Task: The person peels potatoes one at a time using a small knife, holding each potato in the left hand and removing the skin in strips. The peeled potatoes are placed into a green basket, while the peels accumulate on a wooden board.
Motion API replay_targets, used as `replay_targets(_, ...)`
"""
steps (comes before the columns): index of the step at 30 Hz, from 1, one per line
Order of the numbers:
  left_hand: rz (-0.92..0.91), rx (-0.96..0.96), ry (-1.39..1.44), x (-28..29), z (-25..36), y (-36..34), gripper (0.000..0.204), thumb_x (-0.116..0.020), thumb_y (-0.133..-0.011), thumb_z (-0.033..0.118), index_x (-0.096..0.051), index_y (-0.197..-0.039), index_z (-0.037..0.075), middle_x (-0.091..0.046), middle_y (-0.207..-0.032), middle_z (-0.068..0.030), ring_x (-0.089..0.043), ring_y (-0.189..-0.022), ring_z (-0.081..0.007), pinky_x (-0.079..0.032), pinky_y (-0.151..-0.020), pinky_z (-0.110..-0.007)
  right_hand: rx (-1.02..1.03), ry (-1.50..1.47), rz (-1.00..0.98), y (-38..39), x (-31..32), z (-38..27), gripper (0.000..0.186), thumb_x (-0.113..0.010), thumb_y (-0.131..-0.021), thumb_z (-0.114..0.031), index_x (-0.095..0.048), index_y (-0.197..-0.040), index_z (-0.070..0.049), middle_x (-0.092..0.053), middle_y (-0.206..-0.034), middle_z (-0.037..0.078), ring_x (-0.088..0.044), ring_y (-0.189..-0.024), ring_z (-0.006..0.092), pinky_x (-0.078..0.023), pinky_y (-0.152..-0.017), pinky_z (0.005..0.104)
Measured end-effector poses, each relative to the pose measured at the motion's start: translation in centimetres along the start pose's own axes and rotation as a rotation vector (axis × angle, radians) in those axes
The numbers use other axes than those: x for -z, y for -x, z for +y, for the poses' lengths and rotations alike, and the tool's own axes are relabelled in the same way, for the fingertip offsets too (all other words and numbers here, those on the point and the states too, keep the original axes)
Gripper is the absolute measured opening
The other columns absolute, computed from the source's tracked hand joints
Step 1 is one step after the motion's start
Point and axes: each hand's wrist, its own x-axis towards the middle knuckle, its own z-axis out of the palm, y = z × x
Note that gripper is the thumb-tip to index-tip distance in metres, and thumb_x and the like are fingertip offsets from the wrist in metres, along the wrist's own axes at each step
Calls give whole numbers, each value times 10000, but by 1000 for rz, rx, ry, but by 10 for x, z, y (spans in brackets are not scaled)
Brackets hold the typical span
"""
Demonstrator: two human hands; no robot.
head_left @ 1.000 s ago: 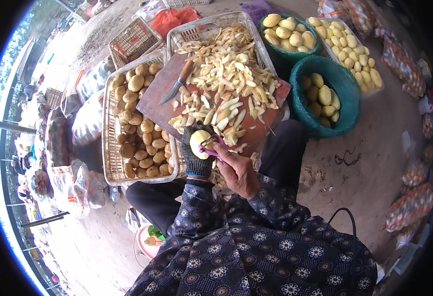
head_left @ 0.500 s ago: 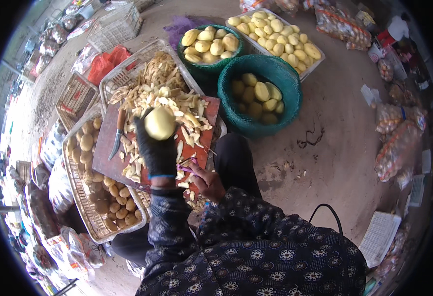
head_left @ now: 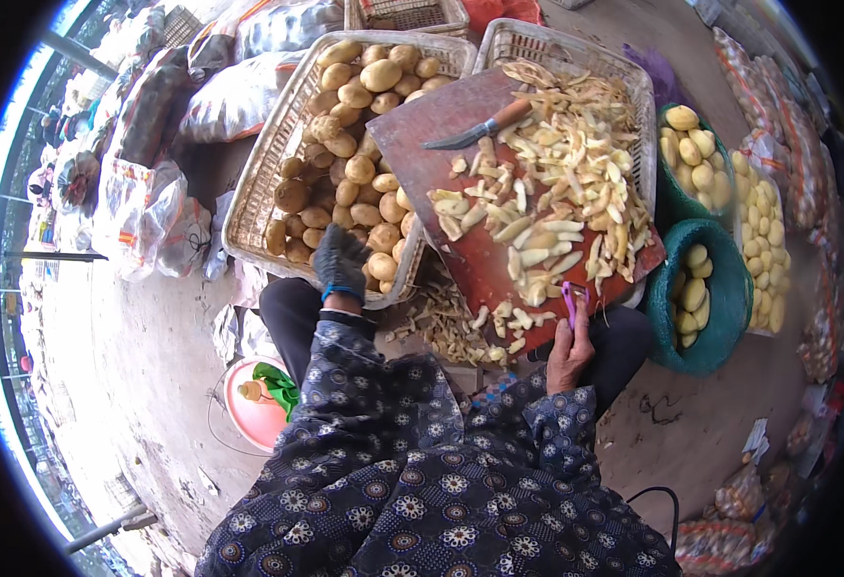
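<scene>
My left hand [head_left: 341, 262], in a dark glove with a blue cuff, reaches over the near end of a crate [head_left: 249, 207] of unpeeled potatoes [head_left: 359, 170]. Its fingers extend over the potatoes, partly hidden, with none seen in their hold. A purple peeler [head_left: 569, 300] is gripped in my bare right hand [head_left: 570, 354], by the near edge of a reddish board [head_left: 405, 132]. Pale potato peelings [head_left: 547, 216] cover much of that board. On its far part lies a knife [head_left: 484, 125] with a wooden handle and a curved blade.
A second crate [head_left: 645, 87] supports the board's far side. To the right stand two green tubs [head_left: 696, 361] with peeled potatoes and a crate [head_left: 778, 279] of more. At left are filled sacks [head_left: 234, 101] and a pink basin [head_left: 249, 423]. Loose peelings lie below the board.
The view has swung left. My left hand has gone from above the board to the unpeeled potatoes, and the peeled potato is out of it. My right hand still holds the peeler.
</scene>
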Motion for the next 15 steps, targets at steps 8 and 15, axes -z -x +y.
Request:
replay_targets(8, -205, -41, -716, 11, -22, -90, 252, -694, -761, 252, -647, -899, 46, -607, -756, -38, -561, -645, -144, -463, -575, -286, 54, 157, 4, -5, -13, 5, 427, -458, -904, -106, -410, -1301, 44, -474, -1293, 228, -502, -1158, 297, -396, -945, 335)
replay_targets(15, -575, -247, -2113, 0, -38, -77, 535, -744, -611, 411, -641, -1029, 92, -593, -1054, -169, -579, -977, -334, -464, -852, -413, 102, 308, 16, -4, -22, -1, 416, -459, -893, -86, -425, -1284, 51, -491, -1265, 239, -507, -1146, 330, -396, -952, 349)
